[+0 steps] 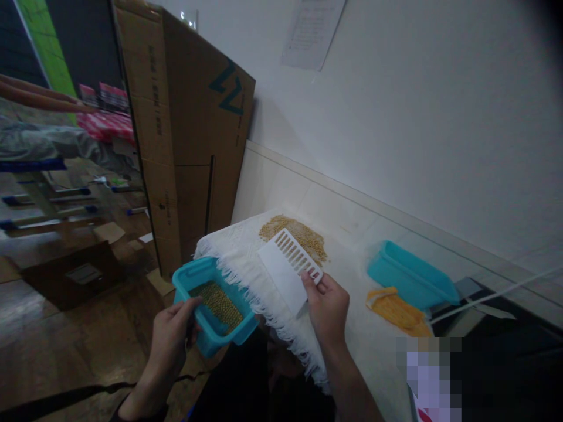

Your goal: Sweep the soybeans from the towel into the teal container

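Gripped by its near rim, a turquoise plastic bin (204,337) hangs in my left hand (170,331), just off the fringed edge of the white cloth (240,240). Small greenish beans (220,302) cover part of its bottom. My right hand (328,305) pinches the slotted end of a flat white plastic scraper (281,272), thumb on top. The scraper rests on or just above the cloth; I cannot tell which. Right beyond its slots lies a loose spread of pale yellow beans or grains (297,231).
A second turquoise bin (411,275) stands right, with an orange cloth (398,310) before it. A tall cardboard box (197,117) leans at the left by the wall (396,117). Farther left sits another person (48,138), arms stretched forward. An open carton (73,272) is on the floor.
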`<state>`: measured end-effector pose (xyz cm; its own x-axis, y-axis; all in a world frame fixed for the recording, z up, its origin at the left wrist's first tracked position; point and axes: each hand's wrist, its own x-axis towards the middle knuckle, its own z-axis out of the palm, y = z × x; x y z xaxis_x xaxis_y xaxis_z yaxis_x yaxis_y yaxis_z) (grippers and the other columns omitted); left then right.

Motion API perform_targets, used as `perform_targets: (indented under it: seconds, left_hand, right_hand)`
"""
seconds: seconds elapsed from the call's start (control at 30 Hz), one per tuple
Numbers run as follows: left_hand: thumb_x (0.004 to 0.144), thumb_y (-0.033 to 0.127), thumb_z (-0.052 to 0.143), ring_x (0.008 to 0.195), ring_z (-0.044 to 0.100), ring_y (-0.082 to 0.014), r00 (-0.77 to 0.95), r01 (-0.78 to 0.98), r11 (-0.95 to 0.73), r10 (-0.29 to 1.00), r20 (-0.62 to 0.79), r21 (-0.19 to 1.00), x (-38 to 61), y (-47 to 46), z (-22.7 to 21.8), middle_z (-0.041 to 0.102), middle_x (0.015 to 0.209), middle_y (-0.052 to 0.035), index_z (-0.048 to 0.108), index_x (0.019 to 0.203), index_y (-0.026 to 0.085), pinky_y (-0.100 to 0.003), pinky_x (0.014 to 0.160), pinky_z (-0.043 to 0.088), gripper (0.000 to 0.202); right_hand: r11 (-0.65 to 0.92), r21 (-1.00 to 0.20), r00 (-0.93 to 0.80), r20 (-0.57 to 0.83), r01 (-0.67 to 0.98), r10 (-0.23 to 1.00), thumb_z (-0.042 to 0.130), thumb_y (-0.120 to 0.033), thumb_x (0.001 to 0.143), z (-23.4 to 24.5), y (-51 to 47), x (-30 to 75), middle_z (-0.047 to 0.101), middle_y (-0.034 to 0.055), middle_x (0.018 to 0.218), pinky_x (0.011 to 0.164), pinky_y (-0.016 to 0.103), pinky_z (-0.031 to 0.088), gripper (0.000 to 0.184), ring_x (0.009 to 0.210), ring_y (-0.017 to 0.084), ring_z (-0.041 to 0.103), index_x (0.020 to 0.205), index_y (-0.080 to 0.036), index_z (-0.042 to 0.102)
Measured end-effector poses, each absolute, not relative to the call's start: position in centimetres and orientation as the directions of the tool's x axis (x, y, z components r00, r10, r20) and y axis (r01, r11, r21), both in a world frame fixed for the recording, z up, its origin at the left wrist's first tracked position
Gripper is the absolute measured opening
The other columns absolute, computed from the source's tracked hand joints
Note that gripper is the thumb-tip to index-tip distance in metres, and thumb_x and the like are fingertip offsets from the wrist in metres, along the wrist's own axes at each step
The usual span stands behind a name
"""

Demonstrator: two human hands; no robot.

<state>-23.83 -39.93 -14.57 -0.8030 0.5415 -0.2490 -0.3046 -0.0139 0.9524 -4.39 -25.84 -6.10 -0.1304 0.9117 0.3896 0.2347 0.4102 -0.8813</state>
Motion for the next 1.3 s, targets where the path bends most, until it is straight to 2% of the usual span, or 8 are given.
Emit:
perform_targets:
  seconds: [0.13,0.27,0.5,0.93,1.13,1.3]
  left_hand:
    - [0.067,0.042,0.067,0.025,0.036,-0.0090,-0.804,-0.320,-0.014,0.533,-0.263,0.947,-23.6,-39.9,-14.4,0.044,0.028,0.0071,0.049,0.043,0.020,-0.020,0.027,0.024,0.038]
    - [0.066,0.042,0.068,0.025,0.036,-0.0089,-0.799,-0.321,-0.012,0.541,-0.263,0.947,-23.4,-39.9,-14.2,0.044,0.029,0.0078,0.049,0.044,0.021,-0.020,0.027,0.023,0.036]
    - [0.067,0.041,0.068,0.025,0.035,-0.0081,-0.797,-0.322,-0.025,0.548,-0.256,0.946,-23.4,-39.7,-14.6,0.043,0.029,0.0079,0.050,0.043,0.020,-0.020,0.028,0.023,0.037]
    - [0.067,0.043,0.065,0.024,0.035,-0.0092,-0.799,-0.298,-0.001,0.547,-0.249,0.955,-23.4,-39.7,-14.5,0.042,0.029,0.0077,0.048,0.042,0.022,-0.021,0.027,0.023,0.038]
    - [0.067,0.043,0.066,0.025,0.036,-0.0088,-0.811,-0.288,-0.002,0.533,-0.243,0.958,-23.5,-39.7,-14.7,0.043,0.030,0.0078,0.048,0.043,0.021,-0.020,0.028,0.024,0.037]
    - [0.067,0.044,0.066,0.025,0.036,-0.0091,-0.803,-0.311,0.007,0.532,-0.267,0.950,-23.5,-39.8,-14.4,0.045,0.029,0.0072,0.048,0.043,0.021,-0.020,0.027,0.024,0.037]
  right_hand:
    - [0.339,-0.913,-0.082,0.329,0.228,0.941,0.064,-0.043,0.076,-6.7,-25.9,-2.5,0.075,0.0114,0.082,0.063,0.028,0.055,0.035,0.072,0.024,0.071,0.087,-0.010,0.068]
    - [0.317,-0.920,-0.127,0.295,0.232,0.947,0.062,-0.045,0.077,-7.6,-26.0,-2.3,0.075,0.0120,0.082,0.064,0.030,0.055,0.037,0.071,0.024,0.071,0.088,-0.010,0.068]
    - [0.381,-0.886,-0.135,0.357,0.263,0.924,0.060,-0.047,0.078,-9.5,-24.0,-3.3,0.074,0.0105,0.075,0.060,0.028,0.054,0.041,0.067,0.022,0.070,0.090,-0.009,0.070]
    - [0.360,-0.868,0.048,0.399,0.342,0.916,0.064,-0.048,0.071,-10.3,-18.0,0.0,0.073,0.0112,0.070,0.055,0.029,0.052,0.046,0.063,0.023,0.068,0.089,-0.006,0.072]
    - [0.403,-0.874,-0.071,0.400,0.270,0.914,0.062,-0.045,0.075,-8.4,-18.7,-1.8,0.074,0.0110,0.078,0.057,0.028,0.052,0.042,0.064,0.022,0.069,0.092,-0.008,0.070]
    - [0.550,-0.713,-0.179,0.530,0.435,0.829,0.058,-0.039,0.080,-7.5,-19.3,-4.8,0.074,0.0093,0.077,0.064,0.028,0.051,0.030,0.067,0.020,0.068,0.088,-0.013,0.071]
